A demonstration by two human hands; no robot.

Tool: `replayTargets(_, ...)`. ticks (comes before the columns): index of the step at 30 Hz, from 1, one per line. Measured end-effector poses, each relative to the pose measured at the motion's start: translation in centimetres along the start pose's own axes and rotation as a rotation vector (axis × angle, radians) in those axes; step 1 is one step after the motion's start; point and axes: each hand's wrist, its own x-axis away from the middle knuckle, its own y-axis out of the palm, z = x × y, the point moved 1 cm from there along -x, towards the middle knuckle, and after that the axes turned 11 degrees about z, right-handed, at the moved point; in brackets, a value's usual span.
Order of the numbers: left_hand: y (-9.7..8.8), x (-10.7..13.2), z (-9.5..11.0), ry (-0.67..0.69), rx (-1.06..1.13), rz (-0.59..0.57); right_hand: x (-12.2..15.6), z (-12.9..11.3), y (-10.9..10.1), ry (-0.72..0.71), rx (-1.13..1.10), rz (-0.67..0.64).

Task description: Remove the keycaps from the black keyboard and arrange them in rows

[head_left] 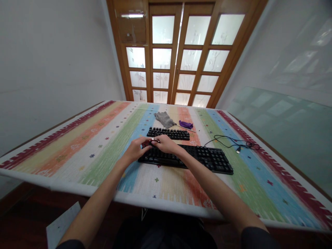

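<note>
A black full-size keyboard [212,160] lies on the striped tablecloth in front of me. My left hand [136,148] is over its far left corner, thumb and fingers bent together in a pinch. Beside it, my right hand [166,144] reaches across the keyboard, its fingertips closed and almost meeting the left ones. Something small and shiny shows between the fingertips; its kind is too small to tell. Both hands hide the keyboard's upper left part. Just behind them, black keycaps [168,132] stand in rows on the cloth.
Behind the keycaps lie a grey cloth [164,119], a purple cloth [186,125] and a thin stick-like tool [185,128]. The keyboard's coiled cable [233,140] with its USB plug [238,150] rests at right. The tablecloth [103,148] covers the table; walls flank it, glazed doors stand beyond.
</note>
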Motion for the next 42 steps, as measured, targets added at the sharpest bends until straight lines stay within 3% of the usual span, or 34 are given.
replayTargets(5, 0.3, -0.4, -1.0, -0.016, -0.029, -0.027, -0.4, 0.2, 0.4, 0.047, 0.027, 0.001)
replayTargets(14, 0.6, -2.2, -2.3, -0.086, 0.023, -0.034, -1.8, 0.6, 1.0, 0.147, -0.006, 0.137)
replayTargets(18, 0.5, -3.2, -2.7, -0.057, -0.005, -0.063, -2.5, 0.7, 0.8, 0.161, -0.045, 0.172)
replayTargets(28, 1.0, -4.9, -5.3, -0.088, -0.135, 0.029, -3.1, 2.0, 0.3, 0.14, 0.129, 0.156)
replayTargets(42, 2.0, -4.9, -7.8, -0.234, -0.159, -0.012, -1.8, 3.6, -1.2, 0.161, 0.097, 0.146)
